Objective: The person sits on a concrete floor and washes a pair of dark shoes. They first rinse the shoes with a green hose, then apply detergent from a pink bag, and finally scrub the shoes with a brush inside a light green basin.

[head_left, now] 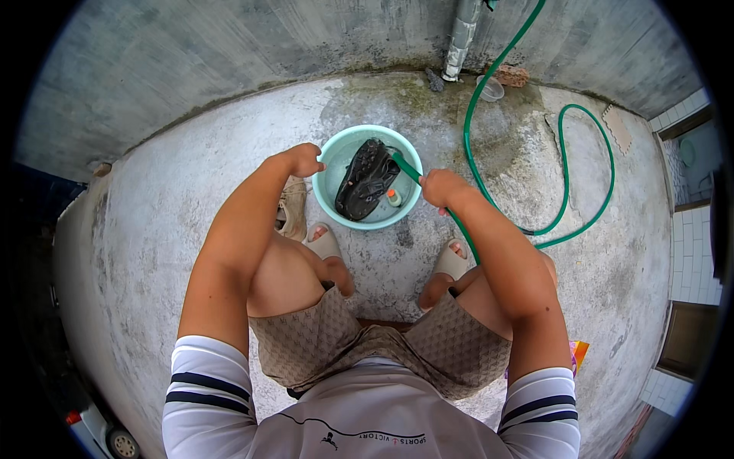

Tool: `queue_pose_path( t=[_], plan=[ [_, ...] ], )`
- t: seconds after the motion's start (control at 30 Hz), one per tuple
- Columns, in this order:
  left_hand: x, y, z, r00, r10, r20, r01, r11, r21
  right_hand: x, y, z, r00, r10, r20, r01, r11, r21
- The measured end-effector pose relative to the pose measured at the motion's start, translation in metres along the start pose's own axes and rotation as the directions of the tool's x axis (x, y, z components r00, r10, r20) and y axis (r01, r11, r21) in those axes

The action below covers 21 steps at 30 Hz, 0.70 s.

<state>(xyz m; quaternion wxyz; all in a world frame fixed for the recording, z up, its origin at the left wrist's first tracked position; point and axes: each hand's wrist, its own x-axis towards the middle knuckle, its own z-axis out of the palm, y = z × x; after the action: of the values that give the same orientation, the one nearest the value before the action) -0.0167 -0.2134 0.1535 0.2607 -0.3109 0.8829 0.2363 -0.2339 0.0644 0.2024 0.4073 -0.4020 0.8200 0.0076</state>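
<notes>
A light green plastic basin (pixel 322 202) stands on the concrete in front of me, with clear water in it. In the water lies a black shoe (pixel 360 186), tilted, its sole partly turned up. Beside the shoe is a small bottle (pixel 394 198) with an orange cap. My left hand (pixel 303 160) grips the basin's left rim. My right hand (pixel 444 188) holds a green hose (pixel 408 170) near its end, which points into the basin over the right rim. The hose tip is close to the shoe's upper end; whether water flows is hard to tell.
A beige shoe (pixel 294 209) stands left of the basin by my slippered foot. Hose loops (pixel 612 166) lie to the right. Near the back wall are a pipe (pixel 461 43), a clear plastic bowl (pixel 491 89) and a brick (pixel 510 75). A colourful packet (pixel 579 353) lies beyond my right elbow.
</notes>
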Motion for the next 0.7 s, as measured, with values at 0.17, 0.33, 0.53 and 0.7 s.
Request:
queue_pose_path(
  t=[0.17,0.33,0.53,0.7],
  plan=[
    [0.002,-0.002,0.002,1.000,0.004,-0.005,-0.004,1.000,0.013,0.008,0.003,0.008,0.996,-0.081,0.047,0.083,0.996,-0.034],
    [0.003,-0.001,0.001,1.000,0.005,0.000,-0.005,1.000,0.019,0.018,0.010,0.014,0.998,-0.069,0.007,0.069,0.998,0.001],
    [0.004,-0.002,0.003,1.000,0.009,-0.009,-0.009,1.000,0.025,0.021,0.011,0.014,0.999,-0.041,0.024,0.042,0.999,-0.026],
    [0.006,-0.003,0.005,1.000,0.025,-0.008,-0.025,0.999,0.021,0.020,0.011,0.015,0.999,-0.035,-0.013,0.034,0.999,-0.028]
  ],
)
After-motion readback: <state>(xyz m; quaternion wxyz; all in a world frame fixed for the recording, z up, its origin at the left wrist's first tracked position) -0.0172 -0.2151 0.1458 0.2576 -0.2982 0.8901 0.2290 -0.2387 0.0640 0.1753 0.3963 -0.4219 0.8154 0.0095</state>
